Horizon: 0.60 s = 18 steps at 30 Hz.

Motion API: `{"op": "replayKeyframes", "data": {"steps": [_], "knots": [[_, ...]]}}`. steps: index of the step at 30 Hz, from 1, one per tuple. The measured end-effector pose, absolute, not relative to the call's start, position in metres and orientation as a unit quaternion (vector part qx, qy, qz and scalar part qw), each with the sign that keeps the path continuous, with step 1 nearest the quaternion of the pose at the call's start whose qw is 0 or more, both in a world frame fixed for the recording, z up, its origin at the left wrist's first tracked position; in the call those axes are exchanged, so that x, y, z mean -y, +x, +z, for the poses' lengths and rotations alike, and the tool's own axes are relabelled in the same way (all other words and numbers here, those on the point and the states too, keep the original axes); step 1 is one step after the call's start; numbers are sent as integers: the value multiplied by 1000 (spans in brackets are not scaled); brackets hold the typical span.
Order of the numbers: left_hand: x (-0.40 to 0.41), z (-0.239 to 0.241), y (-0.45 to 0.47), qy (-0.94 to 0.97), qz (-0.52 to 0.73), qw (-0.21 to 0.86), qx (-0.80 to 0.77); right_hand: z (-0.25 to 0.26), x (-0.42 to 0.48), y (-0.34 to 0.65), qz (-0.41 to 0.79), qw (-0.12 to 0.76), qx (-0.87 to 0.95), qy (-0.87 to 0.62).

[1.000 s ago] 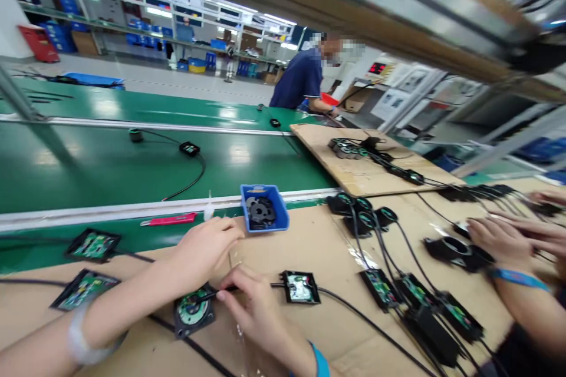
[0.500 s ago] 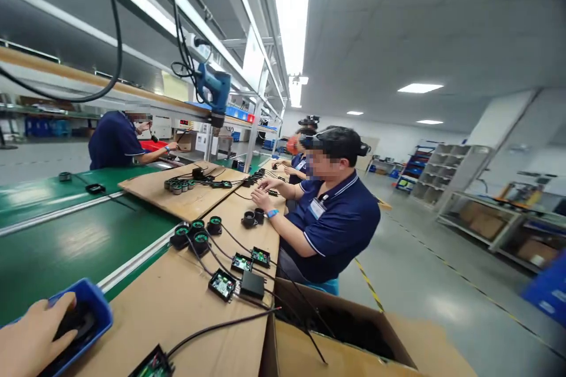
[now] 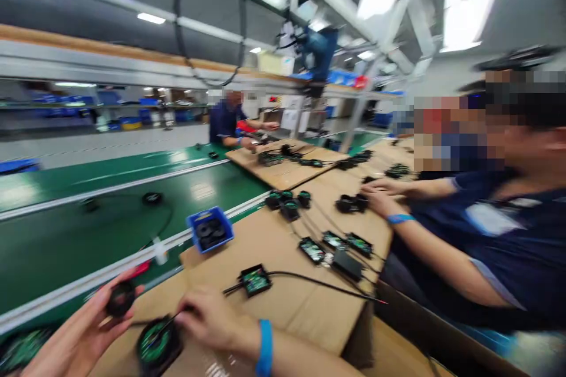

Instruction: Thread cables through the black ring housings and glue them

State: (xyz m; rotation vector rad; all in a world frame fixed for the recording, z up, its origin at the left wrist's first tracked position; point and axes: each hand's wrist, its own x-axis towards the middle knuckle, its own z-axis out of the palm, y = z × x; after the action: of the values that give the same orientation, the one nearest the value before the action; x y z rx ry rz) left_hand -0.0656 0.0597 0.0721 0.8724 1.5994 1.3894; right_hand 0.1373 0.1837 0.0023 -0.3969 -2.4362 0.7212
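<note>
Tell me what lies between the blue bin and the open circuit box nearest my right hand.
Only bare cardboard separates the blue bin from the circuit box, in the head view.

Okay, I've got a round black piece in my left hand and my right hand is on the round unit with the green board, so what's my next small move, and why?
Probably bring the black round part in your left hand down over the open round unit. Its green board is exposed, and your right hand is touching its edge. The picture is blurred, so check alignment first.

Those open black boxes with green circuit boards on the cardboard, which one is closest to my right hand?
The open box lying alone near the cardboard's front, just beyond your right hand. The other three sit grouped farther along, toward the co-worker.
</note>
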Motion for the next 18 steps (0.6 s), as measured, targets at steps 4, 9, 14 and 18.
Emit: {"op": "replayKeyframes", "data": {"steps": [4,9,14,18], "knots": [[-25,67,-48,286,586,465,-599,-4,-179,148,349,308,876,-128],[-29,53,-28,463,472,297,-689,-4,-183,157,372,317,868,-89],[-29,44,-16,610,385,136,-679,-6,-179,163,361,329,868,-90],[-26,34,-16,652,371,59,-659,-3,-180,164,329,336,877,-99]]}}
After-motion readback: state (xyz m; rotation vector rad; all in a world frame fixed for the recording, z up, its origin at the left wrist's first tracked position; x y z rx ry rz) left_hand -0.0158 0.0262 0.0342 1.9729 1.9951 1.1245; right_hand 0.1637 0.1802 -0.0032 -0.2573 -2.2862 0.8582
